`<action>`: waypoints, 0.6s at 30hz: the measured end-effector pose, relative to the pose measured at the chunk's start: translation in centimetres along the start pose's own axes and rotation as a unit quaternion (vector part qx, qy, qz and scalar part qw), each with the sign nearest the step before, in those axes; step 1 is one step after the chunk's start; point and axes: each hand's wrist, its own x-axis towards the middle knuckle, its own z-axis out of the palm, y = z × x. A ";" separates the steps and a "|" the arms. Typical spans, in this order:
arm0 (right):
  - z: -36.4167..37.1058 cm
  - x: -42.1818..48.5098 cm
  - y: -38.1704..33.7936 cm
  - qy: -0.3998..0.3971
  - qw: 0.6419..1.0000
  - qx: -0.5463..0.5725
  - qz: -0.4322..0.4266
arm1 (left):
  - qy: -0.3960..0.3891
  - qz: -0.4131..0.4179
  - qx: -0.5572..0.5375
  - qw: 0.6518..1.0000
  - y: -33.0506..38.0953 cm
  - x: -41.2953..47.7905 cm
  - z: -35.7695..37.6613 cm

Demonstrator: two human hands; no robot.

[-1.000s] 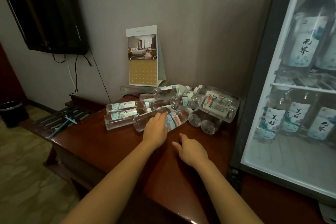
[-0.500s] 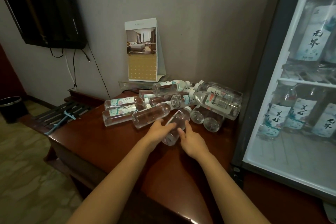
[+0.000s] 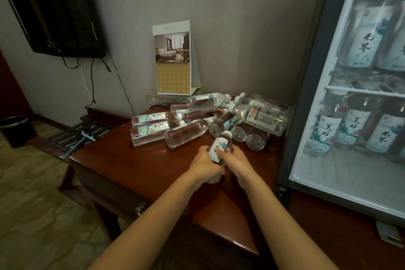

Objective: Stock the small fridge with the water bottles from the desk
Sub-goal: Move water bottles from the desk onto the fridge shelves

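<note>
A clear water bottle (image 3: 219,146) with a white cap and a pale label lies cap-away on the brown desk (image 3: 135,166), held between both hands. My left hand (image 3: 205,165) grips its left side and lower end. My right hand (image 3: 237,161) grips its right side. Behind it, several more water bottles (image 3: 186,132) lie in a loose pile against the wall. The small fridge (image 3: 311,98) stands at the right with its glass door closed; labelled bottles (image 3: 350,129) stand on its shelves inside.
A desk calendar (image 3: 173,59) stands against the wall behind the pile. A black TV (image 3: 54,6) hangs at the upper left with cables below. A slatted luggage rack (image 3: 74,132) and a black bin (image 3: 16,130) are at the left.
My left hand drew one bottle out of the pile toward me and turned it cap-away. My right hand came in and closed on its other side.
</note>
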 end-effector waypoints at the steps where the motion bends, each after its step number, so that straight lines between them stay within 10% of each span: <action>1: -0.1 -0.5 0.0 -0.003 1.000 0.027 0.004 | -0.005 -0.001 -0.029 1.000 -0.1 -0.4 0.0; 18: -2.0 -8.6 1.3 -0.097 0.982 0.106 -0.122 | 0.025 0.175 -0.165 0.970 -1.4 -8.7 2.4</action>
